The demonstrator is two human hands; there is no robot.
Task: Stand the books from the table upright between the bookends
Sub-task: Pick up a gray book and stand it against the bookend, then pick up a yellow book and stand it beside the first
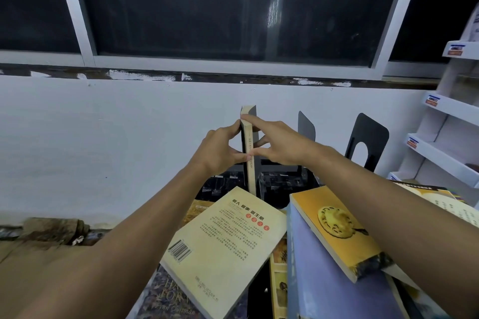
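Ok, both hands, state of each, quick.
Left hand: closed, fingers pinching the upright book.
Right hand: closed, forefinger and thumb pinching the same book.

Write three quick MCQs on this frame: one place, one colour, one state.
1. Where is the beige book with the barcode?
A. On the white shelves
B. Flat on the book pile, nearer the camera than the upright book
C. Standing beside a bookend

2. What colour is the bookend with the arched cutout?
A. Black
B. White
C. Red

3. What is the state of the upright book?
A. Lying open
B. Standing free, untouched
C. Standing on end, held by the left hand and right hand

Answers:
1 B: it lies barcode side up on top of other books.
2 A: it shows dark against the white wall.
3 C: both hands pinch it near its top.
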